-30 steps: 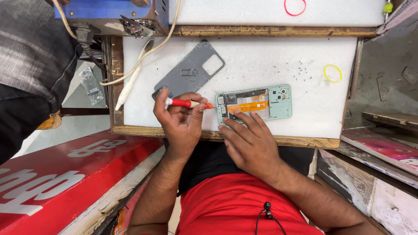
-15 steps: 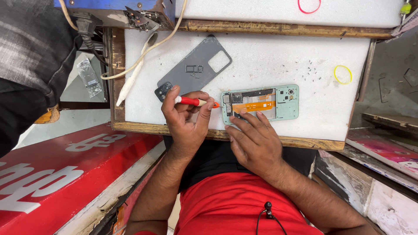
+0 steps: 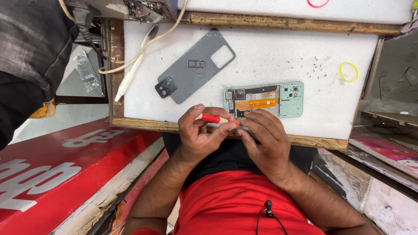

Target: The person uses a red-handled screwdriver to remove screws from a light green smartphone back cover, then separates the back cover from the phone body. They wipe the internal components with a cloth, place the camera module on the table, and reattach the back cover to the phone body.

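My left hand point(image 3: 201, 132) is shut on a red-handled screwdriver point(image 3: 212, 118), held level over the near edge of the white work pad point(image 3: 270, 52). The fingers of my right hand point(image 3: 265, 139) pinch at the screwdriver's orange tip, and I cannot tell whether a screw is between them. Just beyond my hands lies an opened pale green phone point(image 3: 281, 100), its inner boards and an orange flex cable exposed. Its grey back cover point(image 3: 196, 67) lies tilted to the left, with a small black camera module point(image 3: 166, 87) at its lower corner.
Tiny screws point(image 3: 320, 67) are scattered on the pad near a yellow rubber band point(image 3: 348, 72). A white cable and probe point(image 3: 130, 74) cross the pad's left edge. A wooden frame point(image 3: 143, 124) borders the pad. A red signboard point(image 3: 56, 165) lies lower left, beside another person's dark sleeve point(image 3: 26, 52).
My hands have drawn back from the phone toward the pad's near edge. The right hand left the phone and came to the screwdriver's tip.
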